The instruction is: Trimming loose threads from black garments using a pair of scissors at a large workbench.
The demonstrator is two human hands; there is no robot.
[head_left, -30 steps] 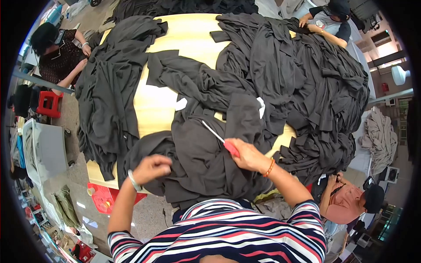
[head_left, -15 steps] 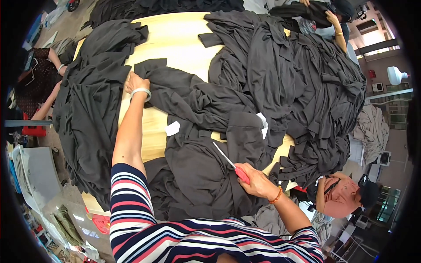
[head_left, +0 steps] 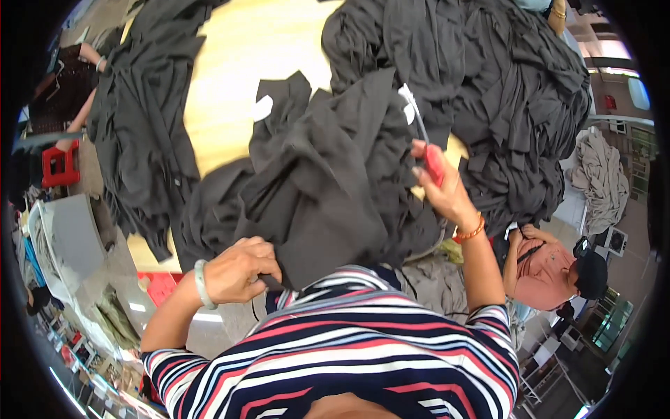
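Note:
A dark grey garment [head_left: 321,188] is spread and rumpled across the yellow table in front of me. My left hand [head_left: 244,271] is closed on its near edge, close to my body. In my right hand [head_left: 449,188] is a red-handled tool [head_left: 434,165] with a long, thin metal shaft pointing away from me; its exact kind is unclear. The shaft's far end is by a white tag [head_left: 410,113] at the garment's right side. Another white tag [head_left: 263,108] shows on dark cloth to the left.
Dark garments are heaped along the left [head_left: 143,119] and right [head_left: 520,105] of the yellow table [head_left: 237,63]. At the right, a person in a salmon top [head_left: 548,276] works, and another person's arms [head_left: 87,77] reach in at left. A red stool [head_left: 61,166] stands on the left.
My left hand has come back from the far left to near my body, drawing the dark garment with it. My right hand has moved farther away and to the right with the tool.

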